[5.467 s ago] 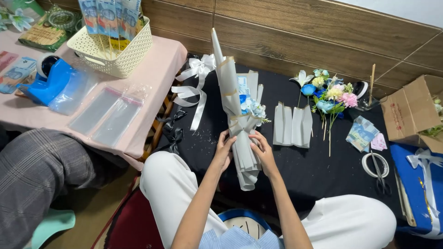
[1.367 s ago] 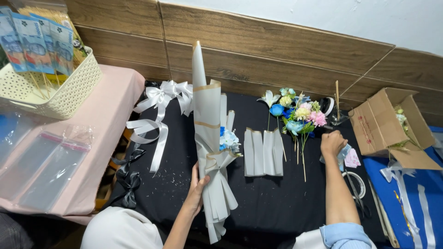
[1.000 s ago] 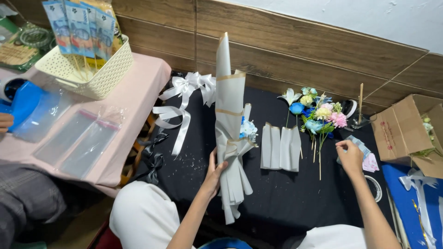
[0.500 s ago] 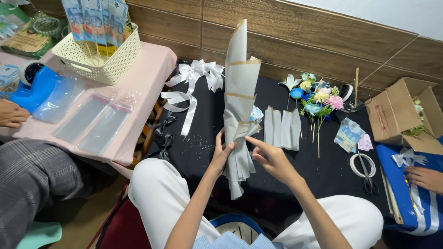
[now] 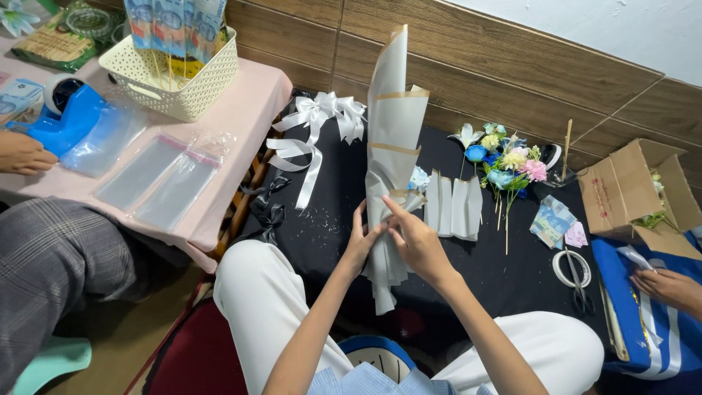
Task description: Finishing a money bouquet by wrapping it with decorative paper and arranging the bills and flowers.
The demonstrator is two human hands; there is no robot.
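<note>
Both hands grasp a tall grey wrap over the black worktop.

Left hand (image 5: 360, 240) and right hand (image 5: 414, 241) clench their fingers around the waist of the wrap (image 5: 391, 139), a grey paper cone with tan edges, held upright above the worktop (image 5: 322, 234); its contents are hidden, only a blue scrap showing. Beside it lie folded sheets (image 5: 453, 206), flowers (image 5: 504, 164), a white bow (image 5: 318, 121) and scissors (image 5: 578, 281). Other people's hands (image 5: 669, 289) sit at the edges.

A grey paper bouquet (image 5: 391, 153) is held upright over the black desk (image 5: 322, 227) by both hands, left (image 5: 360, 245) and right (image 5: 417, 245).
</note>
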